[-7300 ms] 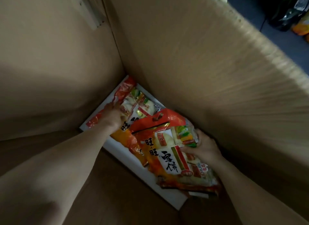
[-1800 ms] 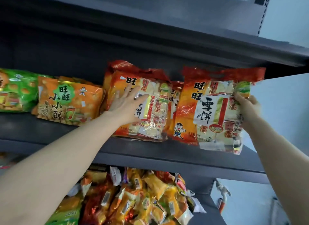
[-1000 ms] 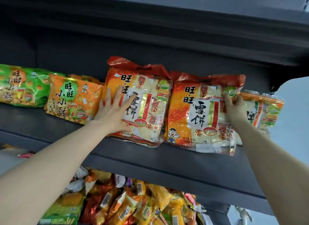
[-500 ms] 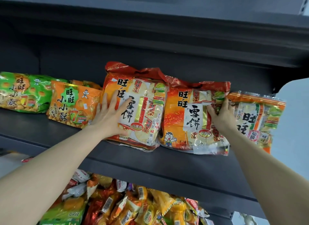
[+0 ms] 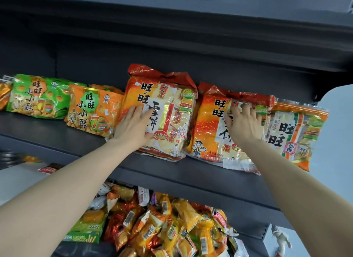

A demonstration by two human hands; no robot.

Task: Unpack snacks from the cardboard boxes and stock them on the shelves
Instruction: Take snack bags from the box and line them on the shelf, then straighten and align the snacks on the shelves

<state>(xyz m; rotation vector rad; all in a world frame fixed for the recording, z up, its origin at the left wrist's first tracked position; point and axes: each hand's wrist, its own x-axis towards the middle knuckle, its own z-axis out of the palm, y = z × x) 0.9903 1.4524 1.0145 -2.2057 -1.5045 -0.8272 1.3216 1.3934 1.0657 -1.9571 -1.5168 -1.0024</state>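
Observation:
Two red-orange rice cracker bags stand side by side on the dark grey shelf (image 5: 80, 147). My left hand (image 5: 133, 128) lies flat, fingers spread, against the front of the left bag (image 5: 172, 111). My right hand (image 5: 244, 124) presses on the front of the right bag (image 5: 208, 126), its fingers slightly bent near the bag's top. Neither hand grips a bag. No cardboard box is in view.
A green snack bag (image 5: 38, 96) and an orange snack bag (image 5: 93, 109) stand left of the two bags; an orange-striped cracker bag (image 5: 298, 130) stands at the shelf's right end. The lower shelf holds a heap of several small snack packets (image 5: 162, 224). Another shelf board (image 5: 172, 25) hangs overhead.
Both bags came out of the cardboard box and up onto the shelf. Over the last second my right hand slid the right bag leftwards and back, uncovering the striped bag; my left hand stayed on its bag.

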